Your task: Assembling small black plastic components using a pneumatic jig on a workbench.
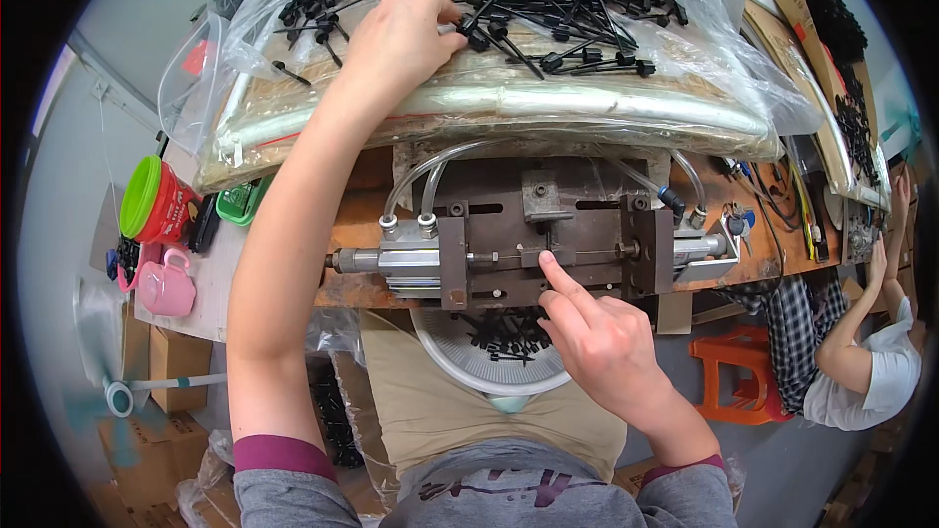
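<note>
My left hand point(406, 39) reaches over the front of a pile of black plastic parts point(558, 0) with thin stems and knobbed heads. Its thumb and index finger are apart beside one of the heads; whether they touch it is unclear. Over the dark metal fixture point(499, 220), my right hand point(602, 342) points with its index finger. That fingertip rests on the small centre block point(533, 257), by a thin rod lying crosswise. The other right fingers are curled, with nothing visible in them. Black stem of a part stands just behind the fingertip.
Air cylinders point(409, 269) with clear hoses point(430, 171) flank the fixture. Below it, a white basket point(455, 372) holds more black parts. Plastic sheeting point(626, 108) edges the pile. At left stand a red tub point(166, 205) and pink mug point(166, 284). A co-worker point(866, 362) sits right, near an orange stool point(734, 376).
</note>
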### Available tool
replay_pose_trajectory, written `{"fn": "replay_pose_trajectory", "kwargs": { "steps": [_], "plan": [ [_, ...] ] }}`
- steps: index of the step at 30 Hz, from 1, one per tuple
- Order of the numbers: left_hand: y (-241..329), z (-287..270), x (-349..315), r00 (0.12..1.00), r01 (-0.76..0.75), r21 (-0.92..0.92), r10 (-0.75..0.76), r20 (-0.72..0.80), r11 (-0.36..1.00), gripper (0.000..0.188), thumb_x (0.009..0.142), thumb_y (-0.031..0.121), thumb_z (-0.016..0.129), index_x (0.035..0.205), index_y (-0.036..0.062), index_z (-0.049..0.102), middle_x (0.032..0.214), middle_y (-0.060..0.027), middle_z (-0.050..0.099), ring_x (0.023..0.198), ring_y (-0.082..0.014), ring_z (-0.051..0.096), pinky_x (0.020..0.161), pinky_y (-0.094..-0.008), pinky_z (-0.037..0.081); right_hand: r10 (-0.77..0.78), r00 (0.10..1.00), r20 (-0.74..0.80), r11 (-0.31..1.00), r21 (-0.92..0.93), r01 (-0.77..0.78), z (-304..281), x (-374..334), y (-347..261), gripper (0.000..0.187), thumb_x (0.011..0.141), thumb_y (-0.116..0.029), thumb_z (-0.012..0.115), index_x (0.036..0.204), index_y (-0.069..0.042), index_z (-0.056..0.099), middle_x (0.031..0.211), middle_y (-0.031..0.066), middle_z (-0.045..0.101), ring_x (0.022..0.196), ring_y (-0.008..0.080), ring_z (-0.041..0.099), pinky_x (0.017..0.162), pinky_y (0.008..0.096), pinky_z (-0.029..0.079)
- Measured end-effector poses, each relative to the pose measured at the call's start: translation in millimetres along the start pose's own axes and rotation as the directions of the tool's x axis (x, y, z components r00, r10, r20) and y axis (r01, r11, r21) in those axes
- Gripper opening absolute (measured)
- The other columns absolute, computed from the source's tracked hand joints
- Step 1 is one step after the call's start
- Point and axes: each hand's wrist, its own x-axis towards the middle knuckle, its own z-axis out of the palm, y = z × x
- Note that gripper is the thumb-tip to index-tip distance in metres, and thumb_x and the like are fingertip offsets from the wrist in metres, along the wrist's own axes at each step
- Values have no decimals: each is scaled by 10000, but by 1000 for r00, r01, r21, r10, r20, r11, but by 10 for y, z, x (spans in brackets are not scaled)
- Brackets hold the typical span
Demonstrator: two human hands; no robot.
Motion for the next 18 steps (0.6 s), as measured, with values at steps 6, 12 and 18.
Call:
{"fn": "replay_pose_trajectory", "kwargs": {
  "steps": [6, 12, 18],
  "plan": [
    [4, 79, -94, 984, -179, -155, 176, -36, 972, 286, 817, 76, 741, 1103, 69, 727, 1069, -100, 704, 933, -235, 682, 823, -347, 540, -47, 995, -91, 989, 137, 59, -338, 235, 90, 336, 747, -161, 801, 1020, -34, 652, 1109, 146, 690, 725, 250, 679, 650, 336, 556],
    [299, -292, -438, 989, -127, -409, 86, -119, 904, 242, 784, 133, 806, 992, 28, 742, 1011, -80, 699, 780, -150, 686, 729, -285, 546, -165, 913, -372, 969, -234, 80, -794, 1140, 687, 207, 772, 5, 664, 966, -50, 617, 971, 90, 644, 852, 310, 661, 718, 399, 527],
    [874, -383, -1307, 957, -290, -500, 228, -181, 816, 246, 727, 91, 841, 943, 37, 735, 1073, -101, 688, 793, -169, 696, 664, -267, 561, -95, 959, 267, 843, -490, 220, -755, 1994, 1151, 340, 720, 75, 659, 1043, -32, 640, 1053, 95, 653, 1026, 323, 639, 868, 416, 534]
  ]
}}
